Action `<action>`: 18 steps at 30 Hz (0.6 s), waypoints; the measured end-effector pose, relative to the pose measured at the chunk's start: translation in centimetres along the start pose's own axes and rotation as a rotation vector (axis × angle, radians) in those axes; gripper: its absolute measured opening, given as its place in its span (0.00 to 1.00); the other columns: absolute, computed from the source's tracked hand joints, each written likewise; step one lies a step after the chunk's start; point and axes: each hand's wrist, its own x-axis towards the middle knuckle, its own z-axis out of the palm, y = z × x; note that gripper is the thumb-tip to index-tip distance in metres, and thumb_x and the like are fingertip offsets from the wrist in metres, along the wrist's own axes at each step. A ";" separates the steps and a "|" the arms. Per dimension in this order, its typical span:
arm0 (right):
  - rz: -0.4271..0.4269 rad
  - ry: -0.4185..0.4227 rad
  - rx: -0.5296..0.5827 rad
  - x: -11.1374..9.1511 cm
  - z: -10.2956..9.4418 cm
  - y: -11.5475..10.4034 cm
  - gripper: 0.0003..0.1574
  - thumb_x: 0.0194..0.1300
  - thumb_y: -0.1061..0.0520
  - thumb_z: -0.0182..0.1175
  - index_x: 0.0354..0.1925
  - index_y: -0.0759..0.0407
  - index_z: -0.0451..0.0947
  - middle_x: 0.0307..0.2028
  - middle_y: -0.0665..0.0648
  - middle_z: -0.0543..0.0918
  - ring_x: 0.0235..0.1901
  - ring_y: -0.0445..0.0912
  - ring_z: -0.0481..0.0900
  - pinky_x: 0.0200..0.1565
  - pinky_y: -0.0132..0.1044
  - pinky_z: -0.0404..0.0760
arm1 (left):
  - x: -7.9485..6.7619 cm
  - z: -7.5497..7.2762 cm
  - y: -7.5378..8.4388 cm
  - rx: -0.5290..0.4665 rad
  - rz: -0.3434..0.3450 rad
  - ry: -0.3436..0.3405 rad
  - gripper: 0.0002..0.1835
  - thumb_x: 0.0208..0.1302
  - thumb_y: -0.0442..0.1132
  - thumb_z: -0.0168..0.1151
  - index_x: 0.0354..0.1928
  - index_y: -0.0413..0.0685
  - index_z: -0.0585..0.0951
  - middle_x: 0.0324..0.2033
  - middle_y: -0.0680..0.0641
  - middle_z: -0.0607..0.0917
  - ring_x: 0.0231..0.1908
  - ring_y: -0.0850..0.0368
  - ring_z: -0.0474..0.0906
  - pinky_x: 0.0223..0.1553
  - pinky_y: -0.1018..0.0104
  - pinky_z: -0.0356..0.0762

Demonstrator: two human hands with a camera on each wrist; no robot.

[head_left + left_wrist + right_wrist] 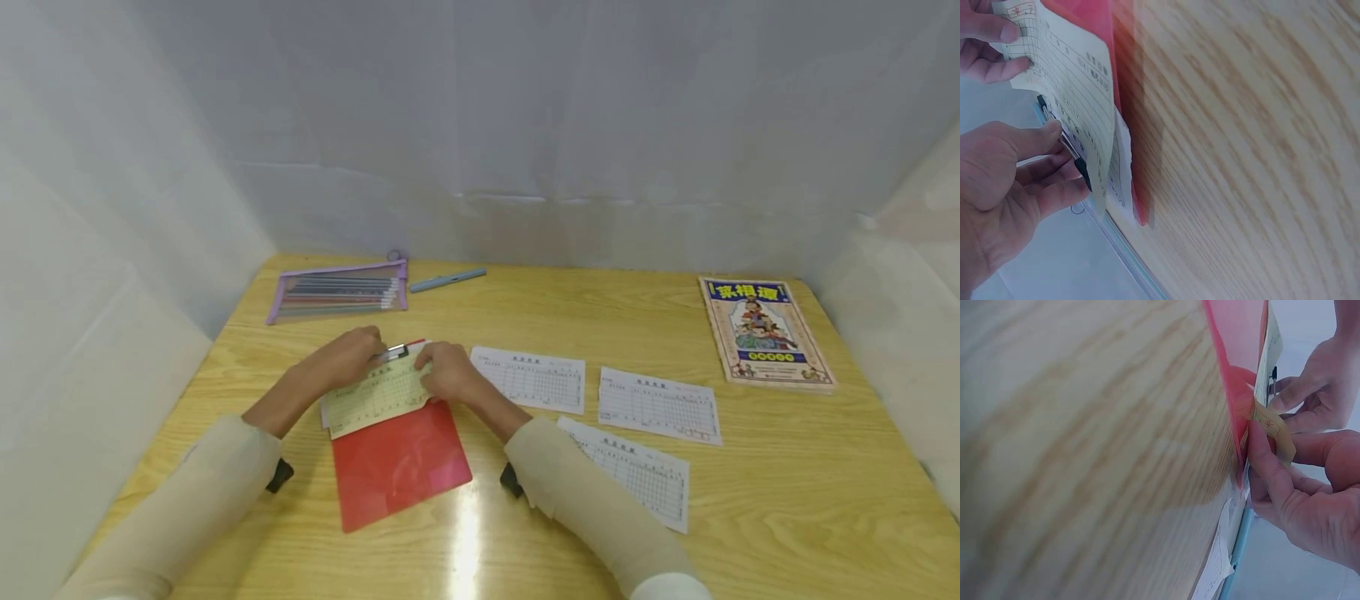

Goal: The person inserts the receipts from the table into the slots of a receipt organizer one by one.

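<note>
A red clipboard (401, 467) lies on the table with a yellow printed form (375, 400) over its upper half. Under the yellow form, the edge of a white sheet (1124, 165) shows in the left wrist view. My left hand (352, 354) grips the metal clip (392, 354) at the board's top, thumb on one side and fingers on the other. My right hand (447, 371) pinches the form's upper right edge, and that corner curls up between thumb and fingers in the right wrist view (1310, 494).
Three white printed forms (528, 379) lie to the right of the clipboard. Behind it are a purple-edged pencil pouch (337, 292) and a blue-grey pen (447, 280). A comic-covered book (765, 333) lies at the far right. White sheeting (525, 125) encloses the table's back and sides.
</note>
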 end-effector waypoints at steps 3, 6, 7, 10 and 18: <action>0.014 -0.002 0.030 0.0 0.0 -0.1 0.19 0.53 0.73 0.54 0.45 0.67 0.78 0.49 0.65 0.80 0.19 0.45 0.81 0.21 0.30 0.80 | 0.0 0.0 0.0 0.005 0.004 0.005 0.10 0.63 0.28 0.56 0.24 0.40 0.79 0.25 0.45 0.77 0.27 0.57 0.71 0.29 0.66 0.69; 0.021 -0.007 0.053 0.0 0.0 -0.2 0.20 0.54 0.74 0.53 0.46 0.68 0.78 0.50 0.66 0.80 0.21 0.47 0.83 0.21 0.32 0.81 | -0.1 0.1 0.0 0.005 0.017 0.010 0.10 0.63 0.28 0.56 0.24 0.40 0.79 0.25 0.45 0.77 0.27 0.56 0.72 0.29 0.65 0.69; 0.021 -0.008 0.057 0.0 0.0 -0.3 0.20 0.55 0.74 0.53 0.47 0.68 0.78 0.51 0.66 0.79 0.21 0.48 0.83 0.21 0.32 0.81 | -0.1 0.1 0.0 0.006 0.019 0.011 0.10 0.63 0.28 0.56 0.24 0.40 0.79 0.25 0.45 0.77 0.27 0.56 0.72 0.29 0.65 0.69; 0.017 -0.004 0.055 0.0 -0.1 -0.3 0.20 0.54 0.73 0.53 0.47 0.68 0.78 0.51 0.67 0.79 0.21 0.49 0.84 0.21 0.32 0.81 | -0.1 0.2 0.0 0.012 0.015 0.012 0.09 0.63 0.28 0.56 0.26 0.39 0.80 0.26 0.44 0.77 0.27 0.55 0.73 0.29 0.64 0.71; -0.001 -0.014 -0.001 -0.1 -0.3 -0.3 0.19 0.52 0.73 0.54 0.44 0.68 0.79 0.49 0.65 0.81 0.18 0.43 0.80 0.20 0.29 0.79 | -0.1 0.2 0.0 0.045 0.003 -0.003 0.07 0.62 0.27 0.56 0.28 0.37 0.81 0.27 0.43 0.78 0.29 0.53 0.75 0.30 0.63 0.73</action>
